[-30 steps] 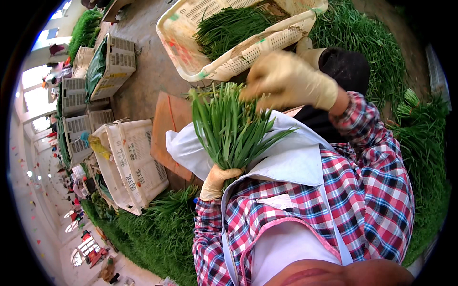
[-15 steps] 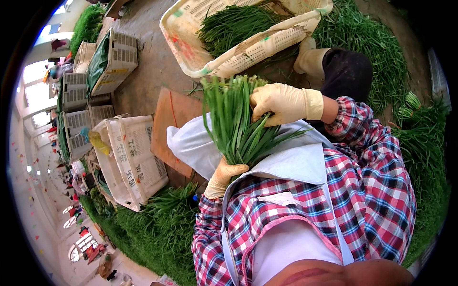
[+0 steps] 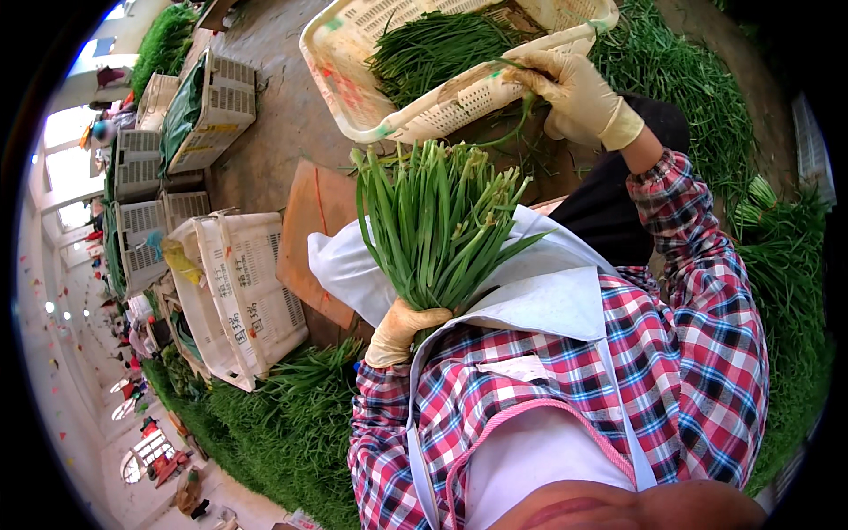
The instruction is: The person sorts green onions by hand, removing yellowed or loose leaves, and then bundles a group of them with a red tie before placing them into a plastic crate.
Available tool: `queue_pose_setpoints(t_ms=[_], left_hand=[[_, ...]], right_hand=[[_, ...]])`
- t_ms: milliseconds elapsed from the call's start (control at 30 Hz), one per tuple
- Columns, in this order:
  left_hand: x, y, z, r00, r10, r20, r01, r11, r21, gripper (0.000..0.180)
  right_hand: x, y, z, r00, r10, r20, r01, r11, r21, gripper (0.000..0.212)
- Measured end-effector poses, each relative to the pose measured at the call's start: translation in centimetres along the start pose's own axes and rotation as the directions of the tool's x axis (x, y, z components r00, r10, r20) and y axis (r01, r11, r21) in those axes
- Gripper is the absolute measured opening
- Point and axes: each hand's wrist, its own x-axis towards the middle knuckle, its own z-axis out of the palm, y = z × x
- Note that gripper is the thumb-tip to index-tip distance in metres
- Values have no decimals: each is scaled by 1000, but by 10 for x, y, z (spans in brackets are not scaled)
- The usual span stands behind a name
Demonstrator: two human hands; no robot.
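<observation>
My left hand (image 3: 407,332), in a cream rubber glove, is wrapped round one end of a thick bunch of garlic chives (image 3: 439,225). The bunch fans out away from me over my pale blue apron (image 3: 539,296), its pale cut ends pointing to the far side. Out by the near rim of a white plastic crate (image 3: 459,102), my gloved right hand (image 3: 579,95) pinches a thin, bent chive blade (image 3: 523,124) that curls down below the fingers. More chives (image 3: 446,49) lie inside that crate.
Heaped chives (image 3: 680,115) cover the floor at the right, with another pile (image 3: 283,433) at the lower left. A brown board (image 3: 311,247) leans beside my apron. An upended white crate (image 3: 243,296) and stacked crates (image 3: 212,115) stand at the left.
My right hand has left the bunch and moved away and to the right, toward the crate, with a thin blade in its fingers. The bunch now spreads wider in my left hand.
</observation>
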Motion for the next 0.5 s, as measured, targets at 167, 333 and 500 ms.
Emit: queue_pose_setpoints(t_ms=[167,333,500], left_hand=[[0,12,16,998,-33,-47,35,999,29,61],[5,11,15,999,-41,31,38,994,103,66],[2,16,19,998,-41,44,41,999,4,70]], right_hand=[[-1,-76,18,815,-390,429,448,893,-37,26],[-10,-62,52,807,-412,423,243,884,399,17],[-9,-65,46,849,-301,434,97,897,432,21]])
